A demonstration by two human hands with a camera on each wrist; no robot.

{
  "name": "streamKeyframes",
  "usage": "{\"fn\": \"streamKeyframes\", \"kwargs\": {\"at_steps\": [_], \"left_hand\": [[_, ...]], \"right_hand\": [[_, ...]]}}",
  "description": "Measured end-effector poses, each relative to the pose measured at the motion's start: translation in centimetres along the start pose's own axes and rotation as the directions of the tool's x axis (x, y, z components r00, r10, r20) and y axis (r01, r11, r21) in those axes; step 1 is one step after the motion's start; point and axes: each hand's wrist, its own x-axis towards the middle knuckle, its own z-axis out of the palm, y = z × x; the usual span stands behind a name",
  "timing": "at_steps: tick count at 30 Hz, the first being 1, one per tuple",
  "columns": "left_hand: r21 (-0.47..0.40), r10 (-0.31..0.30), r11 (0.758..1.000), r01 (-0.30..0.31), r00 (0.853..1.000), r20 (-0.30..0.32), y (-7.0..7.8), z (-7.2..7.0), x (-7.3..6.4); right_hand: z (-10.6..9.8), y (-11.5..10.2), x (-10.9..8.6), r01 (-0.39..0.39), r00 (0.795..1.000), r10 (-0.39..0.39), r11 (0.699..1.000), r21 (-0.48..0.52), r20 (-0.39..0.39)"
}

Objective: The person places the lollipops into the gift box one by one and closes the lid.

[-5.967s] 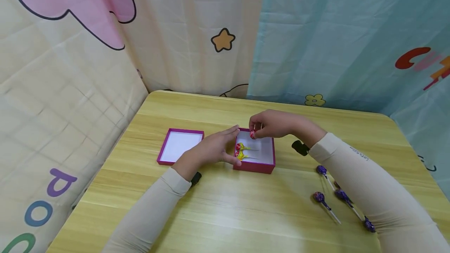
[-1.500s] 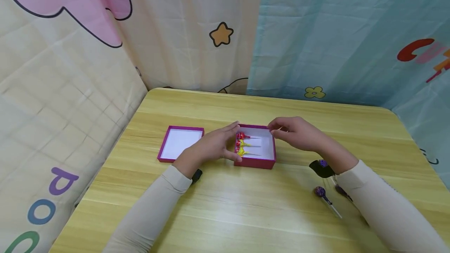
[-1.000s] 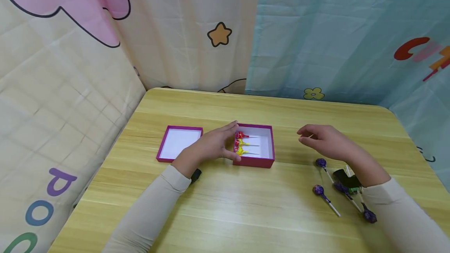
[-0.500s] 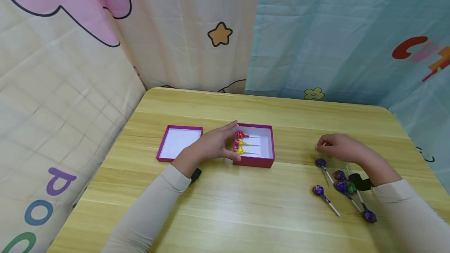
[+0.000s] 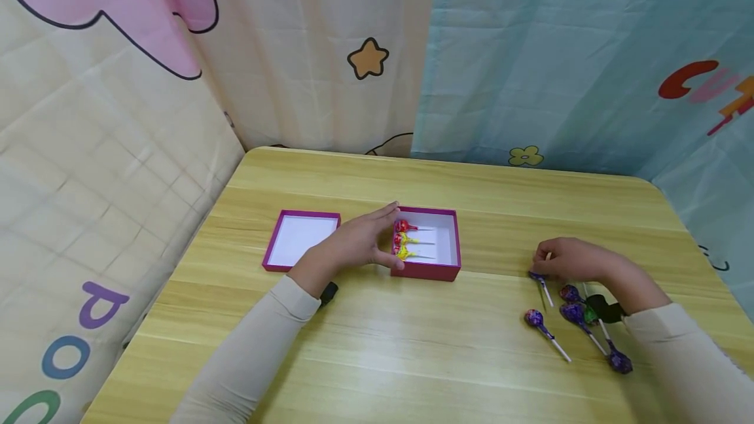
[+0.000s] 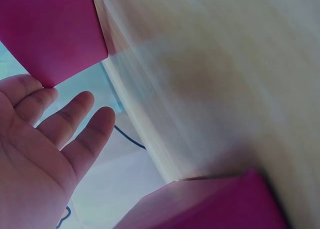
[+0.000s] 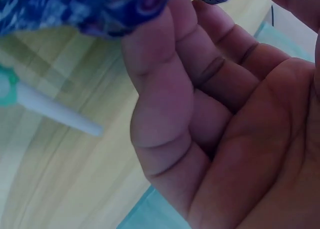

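My left hand [image 5: 359, 241] rests at the left end of an uncovered magenta box [image 5: 430, 273]. Its thumb is at the front corner and its fingertips are at the back corner; in the left wrist view those fingers [image 6: 75, 139] are nearly straight. Three lollipops lie side by side inside: one red-wrapped lollipop [image 5: 403, 225] and two yellow-and-red lollipops [image 5: 404, 239]. Over to the right, my right hand [image 5: 574, 260] has its curled fingertips on the head of a purple lollipop [image 5: 548, 294], whose white stick points toward me. The fingers partly cover that head.
The magenta lid [image 5: 301, 241], white inside, lies left of the box. Several more lollipops lie under and in front of my right wrist, among them a separate purple lollipop [image 5: 535, 320] and a green lollipop [image 5: 591, 314]. A patterned curtain [image 5: 501, 51] hangs behind the wooden table [image 5: 377, 358].
A red lollipop has been laid in the box. My right hand has left the box, moved right and lowered onto a purple lollipop. The left hand has stayed at the box.
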Motion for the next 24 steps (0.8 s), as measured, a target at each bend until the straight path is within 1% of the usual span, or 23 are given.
{"fn": "streamKeyframes", "kwargs": {"at_steps": [4,9,11,16,18,24], "left_hand": [[-0.009,-0.004,1.000,0.004,1.000,0.001,0.0,0.0,-0.1],[-0.012,-0.010,1.000,0.010,1.000,-0.002,0.1,0.0,-0.1],[-0.011,-0.011,1.000,0.011,1.000,-0.003,0.2,0.0,-0.1],[-0.007,-0.007,1.000,0.007,1.000,-0.002,0.2,-0.1,-0.1],[-0.007,-0.002,1.000,0.002,1.000,-0.003,0.1,0.0,-0.1],[-0.002,0.006,1.000,-0.006,1.000,-0.002,-0.1,0.1,-0.1]], "right_hand": [[0.4,-0.1,0.1,-0.001,1.000,0.001,0.999,0.034,0.015],[0.4,-0.1,0.1,0.050,0.999,-0.050,0.999,0.004,0.005],[0.1,-0.2,0.1,0.084,0.996,-0.084,0.996,-0.019,-0.004],[-0.7,-0.8,0.3,0.130,0.991,-0.131,0.989,-0.065,-0.016],[-0.9,-1.1,0.3,0.143,0.990,-0.144,0.987,-0.072,-0.007],[-1.8,-2.0,0.4,0.221,0.975,-0.219,0.973,-0.061,0.033]]}}
